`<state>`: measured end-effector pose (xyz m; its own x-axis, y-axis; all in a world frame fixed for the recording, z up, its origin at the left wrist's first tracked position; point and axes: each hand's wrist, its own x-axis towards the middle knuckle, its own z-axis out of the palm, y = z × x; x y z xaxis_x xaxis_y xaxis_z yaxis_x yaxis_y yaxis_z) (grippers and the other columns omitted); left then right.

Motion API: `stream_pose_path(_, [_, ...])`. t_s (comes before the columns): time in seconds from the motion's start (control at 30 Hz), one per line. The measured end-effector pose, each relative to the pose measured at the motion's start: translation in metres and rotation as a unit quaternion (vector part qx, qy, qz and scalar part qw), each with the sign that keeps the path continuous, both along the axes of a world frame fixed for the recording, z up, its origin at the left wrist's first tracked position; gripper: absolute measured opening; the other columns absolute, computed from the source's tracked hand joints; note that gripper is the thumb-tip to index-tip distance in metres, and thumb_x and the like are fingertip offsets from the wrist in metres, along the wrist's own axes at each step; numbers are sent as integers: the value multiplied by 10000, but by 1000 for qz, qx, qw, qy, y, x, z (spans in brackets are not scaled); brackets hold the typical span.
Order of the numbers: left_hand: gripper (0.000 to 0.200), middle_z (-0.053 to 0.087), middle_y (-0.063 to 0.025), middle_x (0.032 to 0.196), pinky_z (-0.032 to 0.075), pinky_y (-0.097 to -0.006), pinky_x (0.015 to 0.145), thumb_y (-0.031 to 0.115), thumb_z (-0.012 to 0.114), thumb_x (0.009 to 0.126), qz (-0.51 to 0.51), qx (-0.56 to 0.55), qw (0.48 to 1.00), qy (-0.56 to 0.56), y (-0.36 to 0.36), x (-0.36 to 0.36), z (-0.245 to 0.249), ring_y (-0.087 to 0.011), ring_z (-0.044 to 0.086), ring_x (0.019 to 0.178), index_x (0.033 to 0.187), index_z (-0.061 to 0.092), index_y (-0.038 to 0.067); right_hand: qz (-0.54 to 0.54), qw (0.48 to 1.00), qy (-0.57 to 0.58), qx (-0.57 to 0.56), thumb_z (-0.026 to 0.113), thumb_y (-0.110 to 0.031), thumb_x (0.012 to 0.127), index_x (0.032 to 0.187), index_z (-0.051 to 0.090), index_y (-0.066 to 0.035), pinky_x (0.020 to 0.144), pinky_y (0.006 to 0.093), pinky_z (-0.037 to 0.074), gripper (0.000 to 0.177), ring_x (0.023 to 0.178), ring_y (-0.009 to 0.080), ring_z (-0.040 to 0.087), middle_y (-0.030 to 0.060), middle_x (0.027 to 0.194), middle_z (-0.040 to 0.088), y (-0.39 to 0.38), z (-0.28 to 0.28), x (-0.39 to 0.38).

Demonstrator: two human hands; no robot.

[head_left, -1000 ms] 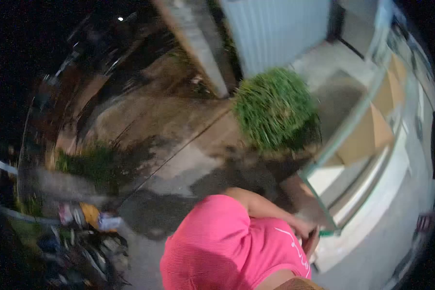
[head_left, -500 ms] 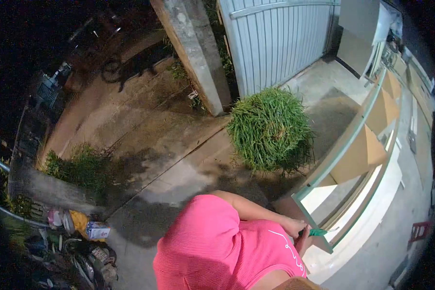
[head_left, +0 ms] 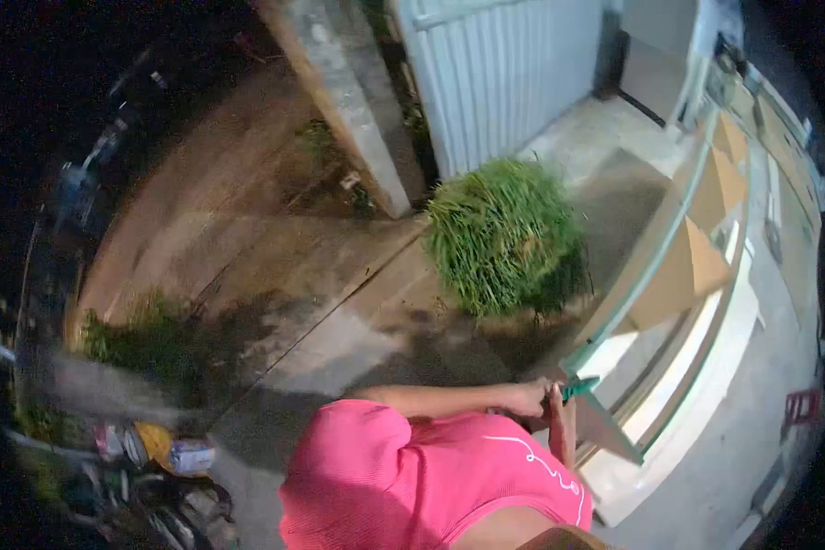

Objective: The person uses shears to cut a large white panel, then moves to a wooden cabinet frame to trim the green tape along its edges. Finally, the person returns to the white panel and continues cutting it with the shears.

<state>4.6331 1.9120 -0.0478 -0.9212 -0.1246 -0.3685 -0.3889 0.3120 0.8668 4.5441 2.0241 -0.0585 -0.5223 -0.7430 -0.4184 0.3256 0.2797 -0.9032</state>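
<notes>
My left hand (head_left: pixel 532 398) is closed, its arm stretched across in front of my pink shirt. Against it is my right hand (head_left: pixel 560 423), rising from the lower right with its fingers bent in. Between the two hands a small green thing (head_left: pixel 579 388) sticks out to the right; blur hides whether it is cord, cloth or a handle. Past the hands lies a large round bundle of long green grass (head_left: pixel 502 240), which neither hand touches.
A long green-edged frame (head_left: pixel 619 316) with tan and white panels curves along my right. Ahead are a concrete post (head_left: pixel 344 101) and a pale metal gate (head_left: pixel 509 87). A yellow bag (head_left: pixel 154 444) and mixed clutter lie lower left; a red object (head_left: pixel 802 406) stands far right.
Both hands have moved up and slightly left with the green thing, and my left arm is straighter. The view has shifted and blurred; the grass bundle stays in place.
</notes>
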Motion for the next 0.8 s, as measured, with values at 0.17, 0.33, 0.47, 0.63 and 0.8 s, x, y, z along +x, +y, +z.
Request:
stream_pose_path(0.17, [372,614,-112,725,502,-321,650,73,609,678,38,87,990,105,-9,8,-2,-222,590,748,1024,534,-42,42,999,-30,-17,565,-380,859,1102,527,-28,593,218,372,429,711,76,456,-10,841,516,-8,11,7])
stream_pose_path(0.33, [678,463,-191,1215,395,-326,935,75,577,690,24,-17,998,-55,-11,16,-13,-265,484,1096,1318,327,34,65,996,-56,24,588,-409,829,1054,479,-11,667,258,412,470,764,108,489,44,855,528,-6,-14,8])
stream_pose_path(0.47, [605,406,-229,1287,304,-367,1030,166,558,728,29,53,998,-36,-10,20,-11,-358,365,1221,1286,381,14,60,995,-72,33,598,-421,820,1049,486,-23,635,262,414,473,716,108,492,44,827,524,-5,-5,13])
stream_pose_path(0.63, [595,476,-200,1194,368,-353,945,156,544,732,3,15,998,-69,-14,28,-24,-304,458,1108,1290,380,31,77,991,-105,31,583,-445,823,1024,501,-43,619,249,399,456,711,92,480,32,819,519,-5,3,16])
stream_pose_path(0.8, [532,601,-179,999,456,-338,804,164,528,735,-7,42,996,-76,-25,34,-2,-248,576,897,1244,421,51,81,987,-136,-22,565,-437,837,990,520,-48,556,226,368,420,650,73,462,2,759,523,-12,-23,30])
